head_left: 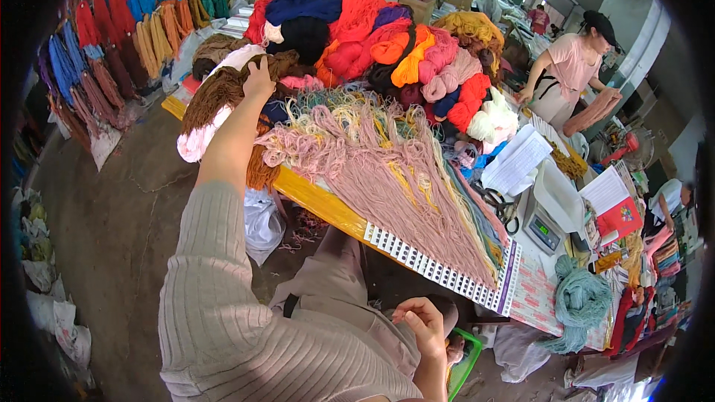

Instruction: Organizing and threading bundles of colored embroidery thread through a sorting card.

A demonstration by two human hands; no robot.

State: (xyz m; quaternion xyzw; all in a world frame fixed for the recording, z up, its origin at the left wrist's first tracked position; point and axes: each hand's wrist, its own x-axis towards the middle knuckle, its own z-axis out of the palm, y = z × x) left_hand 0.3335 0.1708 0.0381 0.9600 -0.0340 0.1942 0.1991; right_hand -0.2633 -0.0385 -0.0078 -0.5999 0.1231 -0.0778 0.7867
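Note:
My left arm stretches out to the table's far left. My left hand [259, 80] lies on a hank of brown yarn [212, 100], its fingers apart and touching the strands. Under that hank, pale pink yarn [195, 143] shows. My right hand [421, 325] is low over my lap, away from the table, its fingers loosely curled with nothing visible in them. Between me and the heap, a fan of dusty pink yarn strands [395, 186] is spread out, with cream and yellow strands among them. Its narrow end meets a white strip with dark holes [439, 272].
Behind the strands rises a heap of coloured yarn hanks [357, 18]. To the right are papers [515, 158], black scissors [500, 205], a scale [545, 225] and a teal hank [582, 296]. A co-worker [570, 67] holds pinkish yarn. A green crate [465, 365] stands by my legs.

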